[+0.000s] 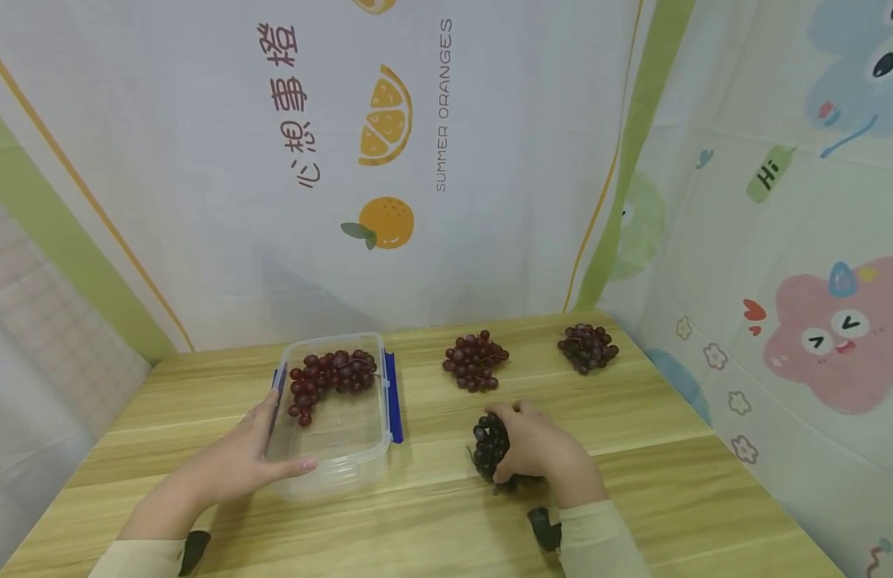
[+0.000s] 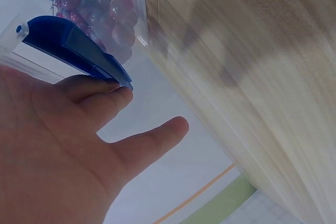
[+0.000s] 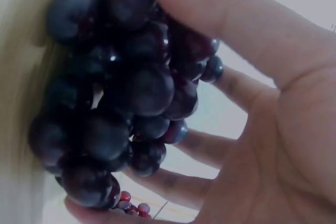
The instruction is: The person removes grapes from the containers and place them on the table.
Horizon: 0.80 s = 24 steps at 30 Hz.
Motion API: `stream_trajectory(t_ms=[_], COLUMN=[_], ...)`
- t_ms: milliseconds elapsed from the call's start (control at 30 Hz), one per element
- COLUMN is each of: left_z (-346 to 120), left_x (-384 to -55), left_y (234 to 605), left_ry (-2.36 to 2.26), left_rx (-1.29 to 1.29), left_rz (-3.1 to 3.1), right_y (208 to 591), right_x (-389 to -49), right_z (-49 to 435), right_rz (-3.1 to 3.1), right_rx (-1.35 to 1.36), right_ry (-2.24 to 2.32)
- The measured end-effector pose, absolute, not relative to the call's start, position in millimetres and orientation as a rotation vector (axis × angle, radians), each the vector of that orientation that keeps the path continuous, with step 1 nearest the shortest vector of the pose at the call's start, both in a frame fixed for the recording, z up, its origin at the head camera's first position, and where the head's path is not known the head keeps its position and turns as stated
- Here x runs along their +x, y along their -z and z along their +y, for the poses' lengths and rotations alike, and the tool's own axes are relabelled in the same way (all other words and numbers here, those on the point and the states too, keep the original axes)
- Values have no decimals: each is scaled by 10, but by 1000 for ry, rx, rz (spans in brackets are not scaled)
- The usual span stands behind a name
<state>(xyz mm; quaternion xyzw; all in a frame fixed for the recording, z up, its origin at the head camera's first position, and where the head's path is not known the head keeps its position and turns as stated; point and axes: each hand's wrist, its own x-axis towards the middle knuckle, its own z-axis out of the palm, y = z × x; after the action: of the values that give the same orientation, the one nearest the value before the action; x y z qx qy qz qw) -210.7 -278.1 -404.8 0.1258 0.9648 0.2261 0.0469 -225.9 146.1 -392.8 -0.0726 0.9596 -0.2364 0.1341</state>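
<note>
My right hand (image 1: 543, 445) grips a bunch of dark, nearly black grapes (image 1: 488, 451) at the right of the table, thumb on the near side and fingers round the far side. In the right wrist view the bunch (image 3: 126, 93) sits between thumb and spread fingers, close to the wood. At a clear plastic container (image 1: 338, 475), my left hand (image 1: 233, 457) rests against the left side, its thumb reaching along the front corner. The left wrist view shows fingertips touching a blue side latch (image 2: 73, 45). Red grapes (image 1: 330, 376) lie inside the container.
A bunch of red grapes (image 1: 475, 361) lies on the wooden table (image 1: 417, 530) right of the container. Another dark red bunch (image 1: 587, 348) lies near the back right corner. A blue latch flap (image 1: 394, 399) sticks out from the container's right side. Printed curtains (image 1: 489, 241) hang behind.
</note>
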Motion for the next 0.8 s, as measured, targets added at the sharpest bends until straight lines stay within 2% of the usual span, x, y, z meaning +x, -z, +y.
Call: stream_trajectory(t_ms=[300, 800], left_z=[-2787, -2784], left_x=[-2105, -2114], left_y=[4047, 4043], left_ry=[-685, -667], left_rx=[375, 374], left_rz=[2934, 2943], right_y=[3887, 3864], right_x=[-2354, -2374], right_z=[1342, 1317], right_rz=[2780, 2746], right_rx=[-269, -217], right_ry=[604, 607])
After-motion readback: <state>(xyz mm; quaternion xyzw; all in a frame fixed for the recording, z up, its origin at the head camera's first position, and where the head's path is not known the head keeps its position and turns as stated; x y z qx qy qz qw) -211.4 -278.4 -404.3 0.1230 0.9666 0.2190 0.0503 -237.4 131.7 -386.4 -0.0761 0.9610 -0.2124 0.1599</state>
